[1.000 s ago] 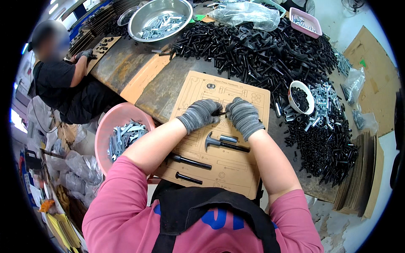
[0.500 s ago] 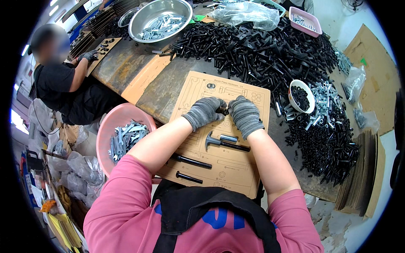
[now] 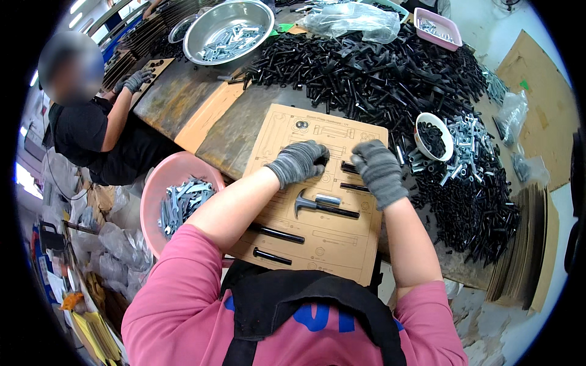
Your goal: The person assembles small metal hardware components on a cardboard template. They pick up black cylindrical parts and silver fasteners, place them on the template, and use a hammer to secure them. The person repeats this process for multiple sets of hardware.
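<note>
Apron side: a short black bolt (image 3: 272, 255) and a long black rod (image 3: 281, 233) are lying on the printed cardboard (image 3: 332, 256), at its end nearest the apron (image 3: 262, 299).
Curved handle: a black handle with a curved end (image 3: 336, 211) is lying farther up, a silver sleeve (image 3: 328, 199) just beside it.
Gloves: the left hand (image 3: 298, 163) and right hand (image 3: 379, 172) are staying over the cardboard, fingers curling; whether either is gripping anything, I cannot tell.
Change: the hands were nearly meeting half a second ago; now the right is standing well off to the right, and two black bolts (image 3: 349, 166) are showing partly beneath it. The pair seems to be parting, the right hand working separately.
Cardboard edges: the right hand is reaching the right edge; on the left, a pink basin (image 3: 149, 207) of wrenches (image 3: 181, 198) is sitting close below the table.
Room: grey tabletop (image 3: 238, 134) is stretching away on the left; on the right, a white bowl (image 3: 452, 146) and silver tubes (image 3: 470, 146) are crowding the reach.
Black heap: loose black parts (image 3: 366, 73) are bounding the far side.
</note>
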`<state>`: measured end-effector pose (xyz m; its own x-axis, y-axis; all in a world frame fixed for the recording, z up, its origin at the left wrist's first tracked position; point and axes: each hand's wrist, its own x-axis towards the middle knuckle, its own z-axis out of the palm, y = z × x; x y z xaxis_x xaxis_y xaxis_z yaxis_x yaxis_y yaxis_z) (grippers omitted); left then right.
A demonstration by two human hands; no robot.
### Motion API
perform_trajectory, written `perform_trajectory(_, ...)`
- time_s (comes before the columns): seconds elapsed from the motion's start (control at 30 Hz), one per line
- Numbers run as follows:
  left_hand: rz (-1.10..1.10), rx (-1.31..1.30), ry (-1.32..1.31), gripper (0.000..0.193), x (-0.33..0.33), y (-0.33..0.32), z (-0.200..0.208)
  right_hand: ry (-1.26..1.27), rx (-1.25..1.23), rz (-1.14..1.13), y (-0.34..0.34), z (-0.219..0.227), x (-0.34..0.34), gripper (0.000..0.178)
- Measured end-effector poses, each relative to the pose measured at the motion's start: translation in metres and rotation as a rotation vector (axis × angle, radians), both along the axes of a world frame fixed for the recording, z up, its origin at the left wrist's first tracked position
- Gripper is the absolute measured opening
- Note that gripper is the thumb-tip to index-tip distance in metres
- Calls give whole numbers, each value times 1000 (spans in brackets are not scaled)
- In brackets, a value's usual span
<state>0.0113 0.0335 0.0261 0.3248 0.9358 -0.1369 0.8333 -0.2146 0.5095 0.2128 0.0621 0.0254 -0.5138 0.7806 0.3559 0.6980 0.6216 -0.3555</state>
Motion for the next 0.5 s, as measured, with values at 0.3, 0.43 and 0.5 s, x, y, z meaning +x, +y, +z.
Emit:
perform_trajectory(0.3,34,-120,-79,43,-2,6,1,-88,-83,-462,-31,-17,167,17)
perform_trajectory(0.43,194,51,-69,39,32,13,26,-327,-178,-695,-42,-20,200,18)
perform_trajectory(0.5,33,137,-209,34,60,20,22,-375,-181,-676,-36,-24,197,19)
